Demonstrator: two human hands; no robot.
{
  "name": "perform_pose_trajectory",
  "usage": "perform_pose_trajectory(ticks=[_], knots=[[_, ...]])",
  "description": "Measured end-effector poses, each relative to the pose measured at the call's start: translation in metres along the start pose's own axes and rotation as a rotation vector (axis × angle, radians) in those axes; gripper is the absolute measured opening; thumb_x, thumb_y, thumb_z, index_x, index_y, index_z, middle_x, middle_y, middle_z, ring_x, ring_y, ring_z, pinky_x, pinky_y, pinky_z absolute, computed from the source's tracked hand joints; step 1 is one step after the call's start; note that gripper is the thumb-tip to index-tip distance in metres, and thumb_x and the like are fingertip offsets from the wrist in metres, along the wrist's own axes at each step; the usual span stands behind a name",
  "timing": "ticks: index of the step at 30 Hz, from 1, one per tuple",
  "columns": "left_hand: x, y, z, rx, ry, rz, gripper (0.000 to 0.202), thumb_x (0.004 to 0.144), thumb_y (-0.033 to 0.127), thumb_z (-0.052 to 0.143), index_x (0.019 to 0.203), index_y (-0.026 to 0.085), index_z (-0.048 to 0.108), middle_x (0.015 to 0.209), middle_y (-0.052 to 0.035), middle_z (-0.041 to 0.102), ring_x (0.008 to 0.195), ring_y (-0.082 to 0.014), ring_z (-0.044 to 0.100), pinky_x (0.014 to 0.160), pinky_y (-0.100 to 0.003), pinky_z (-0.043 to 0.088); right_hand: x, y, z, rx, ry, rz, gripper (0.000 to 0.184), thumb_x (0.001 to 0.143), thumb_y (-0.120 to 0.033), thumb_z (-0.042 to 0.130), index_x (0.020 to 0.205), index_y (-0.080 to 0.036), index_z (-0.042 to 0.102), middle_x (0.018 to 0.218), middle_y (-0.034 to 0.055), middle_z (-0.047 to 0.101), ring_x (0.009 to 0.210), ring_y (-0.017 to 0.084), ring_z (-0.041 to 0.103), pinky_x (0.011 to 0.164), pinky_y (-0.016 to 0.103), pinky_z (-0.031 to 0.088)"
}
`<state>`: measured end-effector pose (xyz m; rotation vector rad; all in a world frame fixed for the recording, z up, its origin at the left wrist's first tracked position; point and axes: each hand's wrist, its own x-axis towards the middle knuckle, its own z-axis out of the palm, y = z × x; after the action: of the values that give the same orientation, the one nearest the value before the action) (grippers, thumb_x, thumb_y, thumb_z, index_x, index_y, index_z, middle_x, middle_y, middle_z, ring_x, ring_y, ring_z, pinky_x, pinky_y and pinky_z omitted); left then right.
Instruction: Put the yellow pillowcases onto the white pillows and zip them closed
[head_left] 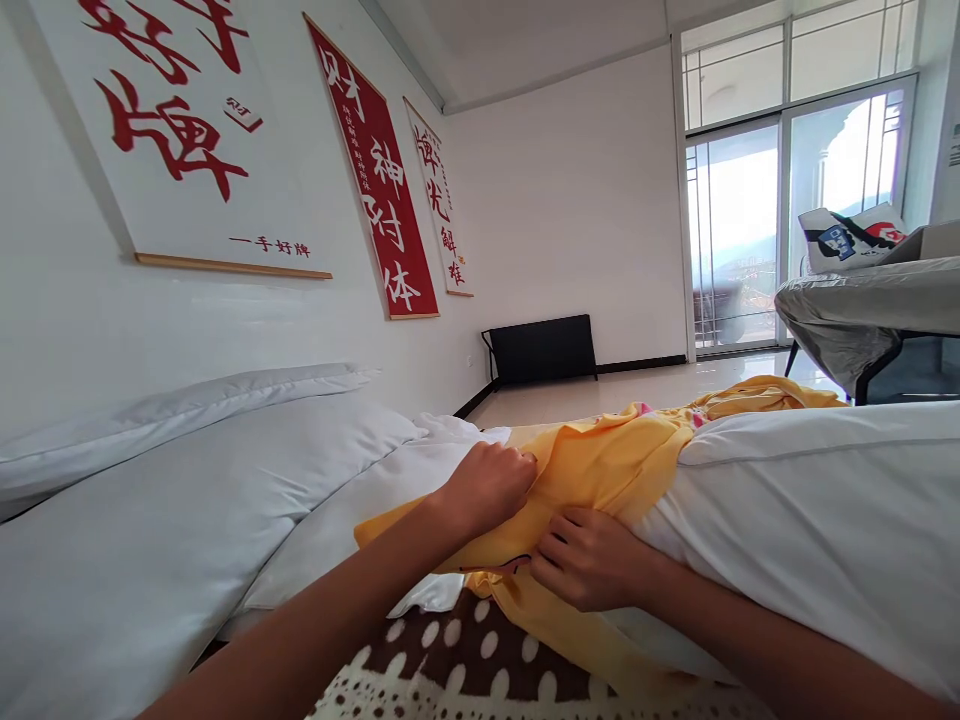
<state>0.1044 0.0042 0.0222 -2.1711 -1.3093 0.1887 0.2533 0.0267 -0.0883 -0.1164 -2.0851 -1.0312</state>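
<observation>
A yellow pillowcase (600, 465) lies bunched over the end of a white pillow (825, 510) in front of me. My left hand (491, 485) is closed in a fist on the yellow cloth's upper edge. My right hand (589, 555) pinches the same cloth lower down, fingers curled against the pillow. The far end of the yellow cloth (757, 395) trails behind the pillow.
Another white pillow (172, 520) lies at the left against the wall. A brown blanket with white dots (480, 660) is below my hands. Red-lettered scrolls (375, 170) hang on the wall. A covered table (862, 315) stands at right by glass doors (735, 235).
</observation>
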Motion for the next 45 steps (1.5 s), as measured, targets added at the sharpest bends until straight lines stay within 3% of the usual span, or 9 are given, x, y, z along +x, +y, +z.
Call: perform_pose_trajectory(ticks=[10, 16, 23, 27, 31, 34, 37, 40, 45], knots=[[-0.007, -0.018, -0.013, -0.142, -0.039, -0.054, 0.016, 0.082, 0.018, 0.040, 0.079, 0.017, 0.055, 0.082, -0.0102, 0.066, 0.073, -0.0237, 0.062, 0.057, -0.031, 0.040, 0.001, -0.004, 0.002, 0.028, -0.046, 0.043, 0.019, 0.085, -0.014, 0.044, 0.068, -0.018, 0.050, 0.060, 0.0002, 0.053, 0.053, 0.013, 0.042, 0.051, 0.030, 0.020], [-0.005, -0.022, -0.006, -0.044, 0.108, -0.129, 0.021, 0.083, 0.011, 0.033, 0.082, 0.017, 0.053, 0.083, -0.0082, 0.063, 0.070, -0.0205, 0.059, 0.058, -0.031, 0.040, 0.001, -0.012, -0.004, 0.059, -0.110, 0.054, 0.013, 0.083, -0.015, 0.043, 0.075, -0.017, 0.053, 0.062, 0.0006, 0.052, 0.054, 0.014, 0.042, 0.051, 0.030, 0.022], [-0.006, -0.031, 0.011, -0.235, 0.135, -0.178, 0.024, 0.091, 0.024, 0.025, 0.088, 0.018, 0.048, 0.081, -0.0067, 0.062, 0.070, -0.0216, 0.060, 0.059, -0.031, 0.041, 0.020, 0.067, -0.068, 0.052, -0.051, 0.551, 0.016, 0.085, -0.020, 0.045, 0.094, -0.018, 0.058, 0.086, 0.0056, 0.061, 0.079, 0.017, 0.052, 0.070, 0.030, 0.038], [-0.009, -0.039, 0.018, -0.438, 0.068, -0.192, 0.040, 0.082, 0.051, 0.043, 0.109, 0.021, 0.044, 0.084, -0.0052, 0.064, 0.076, -0.0250, 0.063, 0.065, -0.033, 0.043, 0.002, 0.125, -0.074, 0.233, -0.435, 0.713, 0.057, 0.081, -0.046, 0.057, 0.131, -0.021, 0.045, 0.120, 0.0090, 0.058, 0.110, 0.025, 0.050, 0.094, 0.042, 0.034], [-0.011, -0.046, 0.029, -0.541, -0.038, -0.189, 0.084, 0.061, 0.056, 0.066, 0.131, 0.022, 0.035, 0.107, -0.0092, 0.063, 0.098, -0.0281, 0.060, 0.078, -0.032, 0.045, -0.022, 0.134, -0.058, 0.594, -0.699, 0.902, 0.045, 0.083, -0.058, 0.047, 0.110, -0.026, 0.062, 0.100, 0.0038, 0.067, 0.094, 0.023, 0.060, 0.082, 0.033, 0.041], [-0.011, -0.044, 0.034, -0.500, -0.068, -0.176, 0.050, 0.066, 0.045, 0.062, 0.110, 0.021, 0.054, 0.098, -0.0071, 0.065, 0.091, -0.0266, 0.062, 0.070, -0.030, 0.044, -0.023, 0.118, -0.053, 0.640, -0.700, 0.953, 0.043, 0.079, -0.059, 0.051, 0.102, -0.026, 0.066, 0.093, 0.0029, 0.069, 0.086, 0.022, 0.062, 0.070, 0.028, 0.043], [-0.007, -0.038, 0.032, -0.359, 0.034, -0.155, 0.013, 0.075, 0.023, 0.047, 0.081, 0.020, 0.059, 0.082, -0.0056, 0.067, 0.077, -0.0235, 0.063, 0.062, -0.029, 0.040, -0.013, 0.096, -0.062, 0.435, -0.693, 0.946, 0.044, 0.079, -0.061, 0.051, 0.093, -0.022, 0.067, 0.087, 0.0056, 0.069, 0.079, 0.022, 0.063, 0.064, 0.028, 0.040], [0.007, -0.039, 0.019, -0.195, 0.247, -0.148, 0.017, 0.073, 0.011, 0.043, 0.072, 0.019, 0.058, 0.072, -0.0036, 0.066, 0.066, -0.0209, 0.061, 0.063, -0.031, 0.037, 0.007, 0.090, -0.082, 0.045, -0.665, 0.956, 0.042, 0.082, -0.059, 0.047, 0.082, -0.021, 0.066, 0.078, 0.0080, 0.068, 0.074, 0.023, 0.063, 0.062, 0.029, 0.038], [0.051, -0.063, -0.028, -0.103, 0.628, -0.324, 0.030, 0.084, 0.010, 0.035, 0.102, 0.014, 0.058, 0.090, -0.0086, 0.066, 0.081, -0.0244, 0.059, 0.083, -0.041, 0.032, 0.061, 0.114, -0.124, -0.440, -0.542, 0.971, 0.035, 0.090, -0.046, 0.041, 0.078, -0.019, 0.061, 0.075, 0.0072, 0.068, 0.068, 0.020, 0.063, 0.057, 0.026, 0.034]])
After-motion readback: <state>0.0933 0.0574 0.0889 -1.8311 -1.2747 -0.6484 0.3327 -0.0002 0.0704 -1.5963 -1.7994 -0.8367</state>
